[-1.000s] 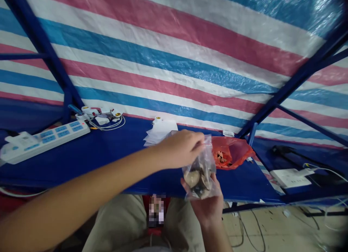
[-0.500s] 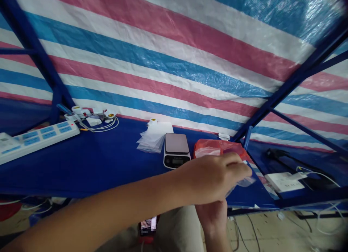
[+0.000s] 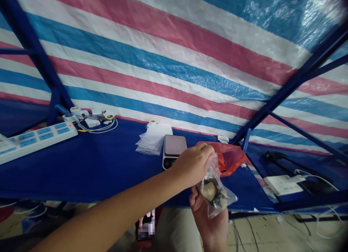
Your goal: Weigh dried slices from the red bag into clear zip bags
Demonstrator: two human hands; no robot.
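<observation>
Two bare hands hold a clear plastic bag (image 3: 217, 195) above the front edge of a blue counter (image 3: 108, 161), right of its middle. The left hand (image 3: 197, 163) reaches across from the left, its grip clamped on the upper end of the bag, fingers together. The right hand (image 3: 209, 217), palm up, is cupped below and behind the bag; I cannot tell how firmly its grip closes. Pale tan and dark pieces (image 3: 210, 190) sit inside, low in the bag.

Just behind the left hand stands a digital scale (image 3: 175, 145), its front panel partly hidden by the wrist. Flat clear bags (image 3: 153, 139) lie fanned in a pile just left of the scale. An open red plastic bag (image 3: 233, 159) rests to the right, behind the held bag. Well apart, at the counter's left end, lies a long power strip (image 3: 40, 140), with white cables (image 3: 102, 128) near it.
</observation>
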